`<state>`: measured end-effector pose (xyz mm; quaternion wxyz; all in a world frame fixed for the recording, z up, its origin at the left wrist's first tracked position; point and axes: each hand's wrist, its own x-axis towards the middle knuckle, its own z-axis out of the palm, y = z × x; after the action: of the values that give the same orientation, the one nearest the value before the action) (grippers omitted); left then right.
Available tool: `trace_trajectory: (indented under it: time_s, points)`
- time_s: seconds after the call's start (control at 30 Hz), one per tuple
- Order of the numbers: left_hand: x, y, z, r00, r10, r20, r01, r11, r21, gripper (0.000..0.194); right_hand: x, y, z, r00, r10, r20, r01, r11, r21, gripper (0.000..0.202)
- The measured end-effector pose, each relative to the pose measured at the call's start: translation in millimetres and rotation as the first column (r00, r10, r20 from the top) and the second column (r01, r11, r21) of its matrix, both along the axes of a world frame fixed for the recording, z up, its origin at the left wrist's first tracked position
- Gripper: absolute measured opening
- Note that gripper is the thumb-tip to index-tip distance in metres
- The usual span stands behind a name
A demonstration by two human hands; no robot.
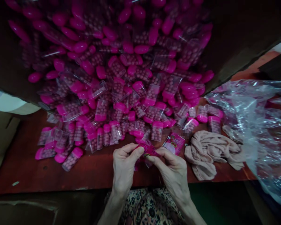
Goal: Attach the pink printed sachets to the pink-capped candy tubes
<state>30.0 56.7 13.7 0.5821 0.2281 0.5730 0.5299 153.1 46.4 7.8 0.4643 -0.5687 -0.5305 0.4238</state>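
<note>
Both my hands meet over the front of the red-brown table, fingers pinched on a shiny pink printed wrapper [150,147]. My left hand [125,164] grips its left side between thumb and forefinger. On its right side, my right hand [172,165] pinches in the same way. What lies inside or beneath the wrapper is mostly hidden by my fingers. Just behind my right hand lies a flat pink printed packet [175,143]. Clear containers with pink caps, filled with small round balls, lie close behind my hands, one of them a tub [157,130].
A large heap of pink-capped containers [118,84] spills from a dark bin onto the table [91,172]. To the right are a crumpled beige cloth [208,150] and clear plastic sheeting [259,125]. Several loose containers [72,158] lie at the left.
</note>
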Motion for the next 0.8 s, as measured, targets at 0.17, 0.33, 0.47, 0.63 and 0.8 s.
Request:
trace_trajectory:
  time_s: [0.17, 0.33, 0.47, 0.63, 0.8]
  points:
    - [-1, 7, 1.8, 0.998, 0.053, 0.045, -0.054, 0.998, 0.019, 0.011, -8, 6, 3.2, 1.0, 0.001, 0.012, -0.001, 0.997, 0.073, 0.019]
    - [-8, 13, -2.1, 0.997, 0.022, 0.075, -0.021, 1.0, -0.019, 0.015, -7, 9, 0.5, 0.989, 0.108, 0.105, -0.117, 0.99, 0.081, 0.023]
    - [-12, 12, -5.6, 0.999, 0.03, -0.017, -0.03, 0.999, 0.018, 0.015, -8, 12, 3.3, 0.98, 0.125, 0.157, -0.141, 0.986, 0.09, 0.027]
    - [-12, 5, -2.3, 1.0, 0.001, 0.028, -0.002, 1.0, 0.022, 0.021, -9, 13, 2.3, 0.971, 0.079, 0.224, -0.115, 0.981, 0.155, 0.019]
    - [-13, 1, -2.6, 0.999, 0.048, 0.009, -0.048, 0.997, 0.066, 0.016, -8, 13, -1.8, 0.97, 0.06, 0.236, -0.106, 0.976, 0.189, 0.019]
